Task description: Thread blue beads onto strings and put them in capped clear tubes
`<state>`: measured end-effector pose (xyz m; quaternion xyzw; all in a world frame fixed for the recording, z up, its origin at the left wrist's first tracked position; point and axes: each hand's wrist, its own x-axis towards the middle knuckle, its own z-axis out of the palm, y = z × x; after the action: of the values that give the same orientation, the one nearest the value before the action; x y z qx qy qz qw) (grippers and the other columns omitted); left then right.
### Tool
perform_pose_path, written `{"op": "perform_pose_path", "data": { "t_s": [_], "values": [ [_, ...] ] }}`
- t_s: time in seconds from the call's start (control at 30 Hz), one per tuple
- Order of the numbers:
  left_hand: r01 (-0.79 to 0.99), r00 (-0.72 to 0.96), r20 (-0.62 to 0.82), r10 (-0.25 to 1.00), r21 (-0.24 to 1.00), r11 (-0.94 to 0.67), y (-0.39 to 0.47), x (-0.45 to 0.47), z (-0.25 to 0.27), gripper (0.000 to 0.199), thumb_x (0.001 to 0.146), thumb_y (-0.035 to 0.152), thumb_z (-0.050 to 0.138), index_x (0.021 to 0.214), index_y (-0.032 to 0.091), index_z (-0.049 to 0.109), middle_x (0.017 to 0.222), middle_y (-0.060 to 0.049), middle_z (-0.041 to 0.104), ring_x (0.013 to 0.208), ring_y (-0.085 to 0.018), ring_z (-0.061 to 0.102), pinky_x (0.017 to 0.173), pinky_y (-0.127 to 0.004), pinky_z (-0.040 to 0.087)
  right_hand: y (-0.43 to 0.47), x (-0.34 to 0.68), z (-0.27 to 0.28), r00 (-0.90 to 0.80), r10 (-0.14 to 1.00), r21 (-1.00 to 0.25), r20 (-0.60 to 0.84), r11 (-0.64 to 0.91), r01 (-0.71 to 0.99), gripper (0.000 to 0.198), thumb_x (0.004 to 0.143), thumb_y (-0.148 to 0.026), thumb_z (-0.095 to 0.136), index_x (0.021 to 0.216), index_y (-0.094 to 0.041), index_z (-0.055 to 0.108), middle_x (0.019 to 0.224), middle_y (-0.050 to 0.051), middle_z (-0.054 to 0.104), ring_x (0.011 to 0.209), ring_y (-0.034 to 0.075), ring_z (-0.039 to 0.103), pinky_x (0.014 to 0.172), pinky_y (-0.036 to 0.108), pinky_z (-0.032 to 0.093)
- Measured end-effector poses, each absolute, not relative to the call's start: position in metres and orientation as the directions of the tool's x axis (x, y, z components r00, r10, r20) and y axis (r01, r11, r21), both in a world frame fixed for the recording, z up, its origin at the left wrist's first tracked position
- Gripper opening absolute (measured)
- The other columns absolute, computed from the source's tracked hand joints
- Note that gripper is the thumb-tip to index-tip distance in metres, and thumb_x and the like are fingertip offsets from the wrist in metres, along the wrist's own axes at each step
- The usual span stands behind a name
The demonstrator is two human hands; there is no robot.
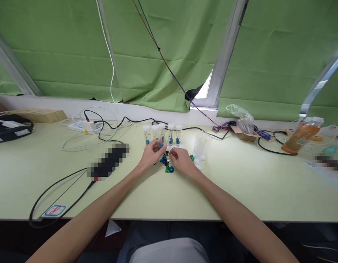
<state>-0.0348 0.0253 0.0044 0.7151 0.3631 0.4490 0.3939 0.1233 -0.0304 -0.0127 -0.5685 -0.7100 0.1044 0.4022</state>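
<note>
My left hand [150,155] has its fingers curled round what looks like a clear plastic tube, with a bit of blue showing between thumb and forefinger. Close beside it, my right hand [182,158] is closed in a pinch; whatever its fingertips hold is too small to make out. Behind the hands, several clear tubes [171,134] with white caps stand upright, small blue pieces inside. Loose on the table under the fingers lie a blue piece [171,169], a green piece [167,169] and some dark bits, partly covered by my hands.
Right of my hands stand uncapped clear tubes [202,147] and a white cap [197,166]. Farther right are a small cardboard box [243,134] and a tilted orange bottle [302,136]. A blurred black device [110,160] with a cable lies left; a power strip [88,126] sits behind it.
</note>
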Motion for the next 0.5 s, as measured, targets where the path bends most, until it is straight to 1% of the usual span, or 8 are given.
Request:
{"op": "perform_pose_path", "data": {
  "t_s": [0.2,0.4,0.5],
  "values": [
    [0.069,0.348,0.312,0.884,0.932,-0.356,0.0251,-0.0316,0.0030,0.038,0.075,0.052,0.068,0.089,0.020,0.054,0.070,-0.002,0.063,0.066,-0.019,0.063,0.062,-0.031,0.050,-0.0277,0.1257,-0.0138,-0.088,0.903,-0.592,0.420,0.346,0.728,0.012,0.085,-0.015,0.058,0.079,-0.016,0.069,0.077,0.004,0.070,0.069,0.014,0.057,0.066,0.025,0.040],
    [0.034,0.362,0.263,0.894,0.955,-0.295,0.0225,-0.0295,0.0023,0.037,0.075,0.050,0.068,0.090,0.021,0.050,0.070,0.001,0.062,0.064,-0.017,0.063,0.066,-0.032,0.051,-0.0285,0.1249,-0.0143,-0.136,0.894,-0.553,0.426,0.377,0.743,0.016,0.084,-0.011,0.056,0.079,-0.017,0.070,0.076,0.004,0.069,0.069,0.015,0.057,0.066,0.026,0.040],
    [0.002,0.360,0.238,0.902,0.967,-0.256,0.0212,-0.0288,0.0029,0.036,0.076,0.048,0.069,0.090,0.022,0.049,0.070,0.002,0.062,0.063,-0.016,0.063,0.067,-0.031,0.051,-0.0299,0.1257,-0.0129,-0.136,0.900,-0.508,0.414,0.352,0.786,0.018,0.083,-0.007,0.055,0.081,-0.016,0.070,0.079,0.006,0.069,0.074,0.017,0.058,0.069,0.026,0.040]
  ]
}}
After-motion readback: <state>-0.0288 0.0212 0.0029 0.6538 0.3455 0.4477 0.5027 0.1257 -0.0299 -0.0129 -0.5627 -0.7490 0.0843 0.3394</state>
